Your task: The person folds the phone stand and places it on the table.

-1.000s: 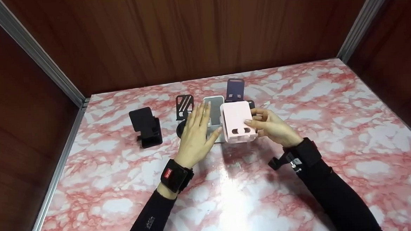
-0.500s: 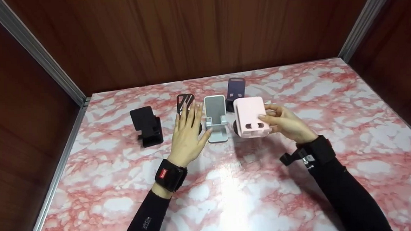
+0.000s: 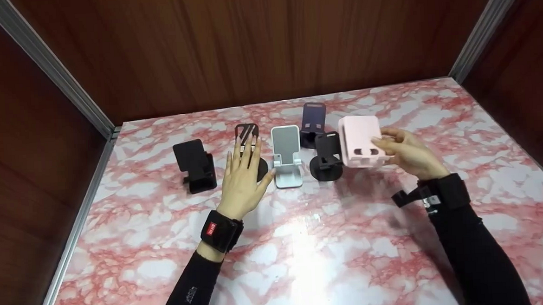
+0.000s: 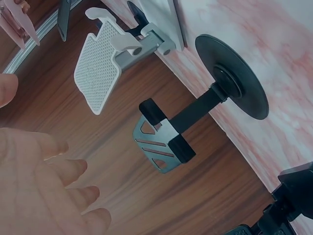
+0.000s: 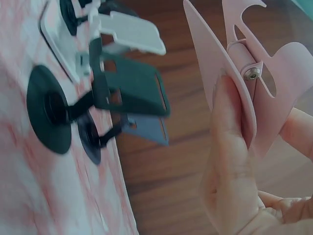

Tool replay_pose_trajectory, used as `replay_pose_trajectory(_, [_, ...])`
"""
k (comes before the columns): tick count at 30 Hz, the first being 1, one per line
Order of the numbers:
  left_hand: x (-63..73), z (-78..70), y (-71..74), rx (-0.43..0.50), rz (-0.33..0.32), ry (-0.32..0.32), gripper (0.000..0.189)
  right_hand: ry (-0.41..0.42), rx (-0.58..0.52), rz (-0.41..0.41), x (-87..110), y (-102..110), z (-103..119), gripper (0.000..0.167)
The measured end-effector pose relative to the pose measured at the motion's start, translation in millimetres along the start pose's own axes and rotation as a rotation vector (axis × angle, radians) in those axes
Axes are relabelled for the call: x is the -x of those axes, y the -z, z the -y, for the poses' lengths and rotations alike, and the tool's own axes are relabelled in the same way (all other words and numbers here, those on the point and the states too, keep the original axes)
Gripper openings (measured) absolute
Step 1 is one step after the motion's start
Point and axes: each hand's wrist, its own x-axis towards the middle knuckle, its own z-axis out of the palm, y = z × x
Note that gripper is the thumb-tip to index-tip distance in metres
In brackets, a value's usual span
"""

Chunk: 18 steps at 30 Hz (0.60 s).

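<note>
My right hand (image 3: 411, 154) holds a pink phone stand (image 3: 361, 138) between thumb and fingers, raised off the table; in the right wrist view its folded plates and hinge screw show. My left hand (image 3: 244, 186), fingers straight, hovers in front of a black phone stand with slanted slots (image 3: 247, 130) and hides part of it. In the left wrist view that slotted stand (image 4: 161, 142) has a round base and stands apart from the fingers. A white phone stand with a grey pad (image 3: 286, 144) is just right of the left hand.
A black phone stand (image 3: 193, 163) is at the left. A purple stand (image 3: 314, 117) is at the back, with a round-based black stand (image 3: 328, 147) in front of it. All are on the red-and-white marbled table (image 3: 278, 273). Wood-grain panels (image 3: 265, 41) enclose it.
My right hand has carried the pink stand rightward, uncovering the round-based black stand and the white stand. My left hand has drifted slightly left.
</note>
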Motion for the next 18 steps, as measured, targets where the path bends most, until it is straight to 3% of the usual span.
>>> replay_pose_trajectory(7, [1.5,1.9,1.7,0.010,0.011,0.026,0.074,0.004,-0.033,-0.052,-0.6,27,6,0.018])
replay_pose_trajectory(18, [2.8,5.4,2.8,0.004,0.005,0.023,0.073,-0.108,0.072,-0.125,-8.5,64,8,0.046])
